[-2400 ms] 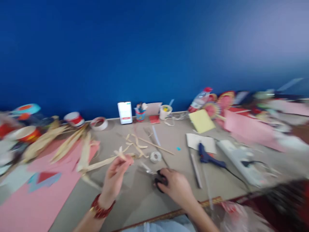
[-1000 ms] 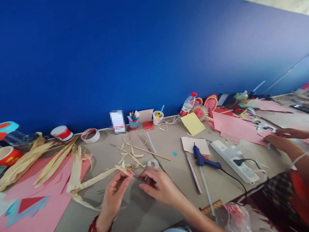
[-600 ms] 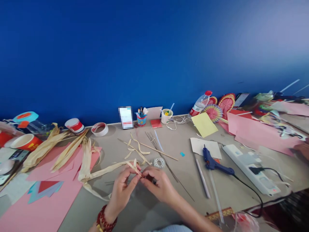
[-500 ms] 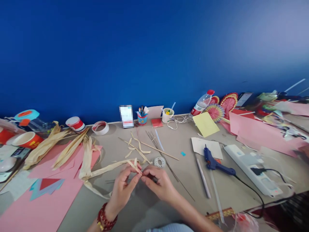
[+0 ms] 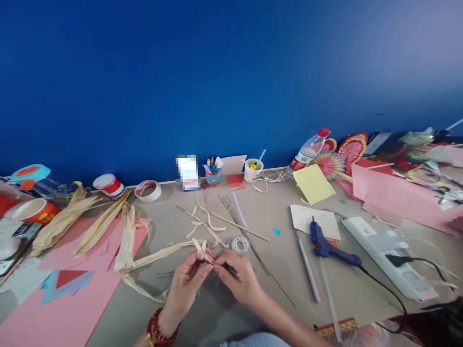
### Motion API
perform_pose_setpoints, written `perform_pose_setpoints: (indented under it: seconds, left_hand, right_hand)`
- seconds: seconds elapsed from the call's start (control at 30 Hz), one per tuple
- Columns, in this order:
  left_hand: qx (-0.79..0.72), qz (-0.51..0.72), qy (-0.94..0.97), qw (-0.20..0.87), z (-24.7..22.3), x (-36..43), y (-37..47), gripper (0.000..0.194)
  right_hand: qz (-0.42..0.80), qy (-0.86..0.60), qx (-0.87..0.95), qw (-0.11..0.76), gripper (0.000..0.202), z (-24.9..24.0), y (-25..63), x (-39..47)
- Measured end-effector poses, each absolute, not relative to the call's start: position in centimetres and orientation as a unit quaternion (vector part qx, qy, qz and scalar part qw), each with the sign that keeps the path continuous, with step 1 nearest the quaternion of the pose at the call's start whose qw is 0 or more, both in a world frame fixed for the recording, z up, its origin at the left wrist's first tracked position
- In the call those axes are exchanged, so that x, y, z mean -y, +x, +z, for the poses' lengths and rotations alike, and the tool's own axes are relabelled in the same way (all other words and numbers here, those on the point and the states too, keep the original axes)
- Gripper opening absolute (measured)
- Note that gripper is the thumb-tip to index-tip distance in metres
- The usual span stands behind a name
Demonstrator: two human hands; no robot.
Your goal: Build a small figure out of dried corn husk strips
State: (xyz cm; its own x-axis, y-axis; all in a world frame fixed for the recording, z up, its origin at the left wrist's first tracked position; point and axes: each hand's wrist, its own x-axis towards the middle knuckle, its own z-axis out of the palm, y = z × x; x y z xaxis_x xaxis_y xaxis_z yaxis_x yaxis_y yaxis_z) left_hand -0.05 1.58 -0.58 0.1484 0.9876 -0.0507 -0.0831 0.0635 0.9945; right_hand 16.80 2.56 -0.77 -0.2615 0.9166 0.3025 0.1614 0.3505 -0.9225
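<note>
Both my hands meet low in the middle of the view, fingertips pinched together. Between the fingers of my left hand (image 5: 188, 281) a small piece of pale corn husk (image 5: 201, 249) stands up, its narrow tips spread. My right hand (image 5: 237, 275) pinches at the base of the same piece; its fingertips partly hide the spot. Just beyond lies a small white tape roll (image 5: 239, 244). Thin wires (image 5: 249, 241) and a wooden stick (image 5: 240, 226) rest behind the hands, beside a twig with husk strips (image 5: 206, 222). A long husk strip (image 5: 162, 253) stretches to the left.
At the right lie a blue glue gun (image 5: 327, 248), a white power strip (image 5: 390, 260) and a grey pen-like rod (image 5: 309, 270). Pink paper (image 5: 90, 299) and dried husks (image 5: 65, 224) cover the left. A propped phone (image 5: 188, 172), a pen cup (image 5: 212, 177) and a bottle (image 5: 307, 152) line the wall.
My view has shifted slightly, so things at the right sit farther right. The hands stay pinched together; the husk piece's tips look a little more spread and upright.
</note>
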Motion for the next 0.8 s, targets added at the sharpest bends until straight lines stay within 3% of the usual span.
perform_pose_setpoints:
  seconds: [0.33, 0.8]
  left_hand:
    - [-0.458, 0.459, 0.541, 0.536, -1.3, -1.7, 0.0, 0.011]
    - [-0.481, 0.445, 0.545, 0.523, -1.8, -1.6, -0.1, 0.010]
  right_hand:
    - [0.438, -0.378, 0.679, 0.452, 0.008, -0.7, 17.5, -2.8]
    - [0.452, -0.406, 0.660, 0.441, 0.013, -1.1, 17.4, -2.6]
